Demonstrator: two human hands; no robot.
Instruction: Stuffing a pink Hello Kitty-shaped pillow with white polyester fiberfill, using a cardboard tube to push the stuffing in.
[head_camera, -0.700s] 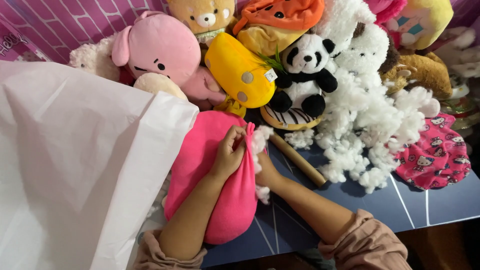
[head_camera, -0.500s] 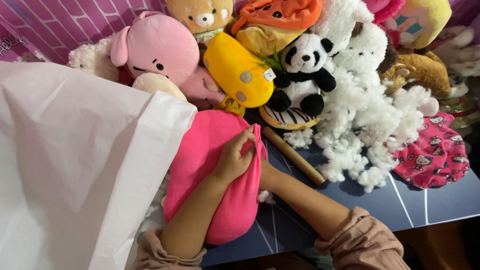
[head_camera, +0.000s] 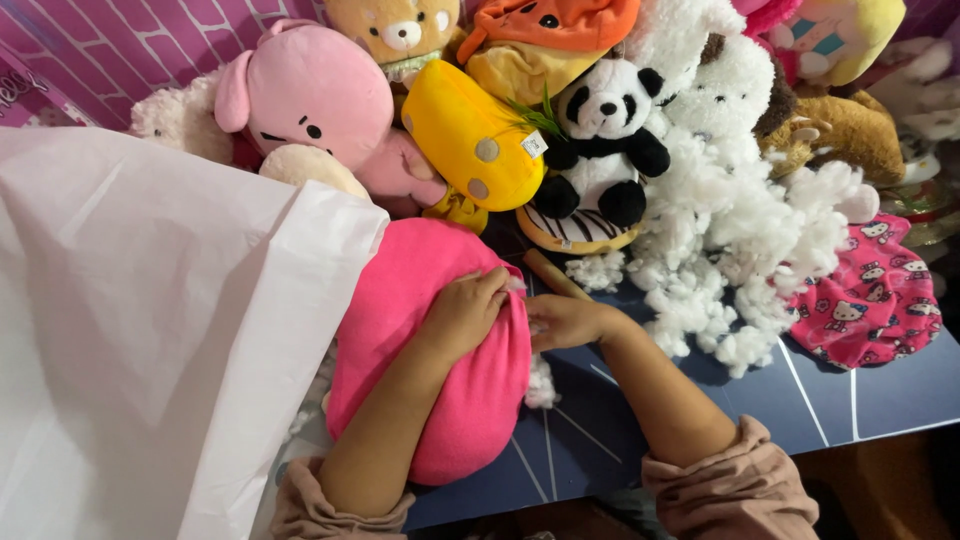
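- Pink plush cushion: lies on the dark blue surface, just beside a white paper bag.
- Left hand: grip curled on the cushion's top edge.
- Right hand: grip pinched at the cushion's side opening.
- White stuffing heap: near, right.
- Panda toy, yellow plush: behind.

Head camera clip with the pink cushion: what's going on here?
A person works at a dark blue table crowded with soft toys. The left hand presses on top of a bright pink cushion, while the right hand pinches at its side edge, where a bit of white stuffing shows. A big heap of loose stuffing lies beside a panda toy.
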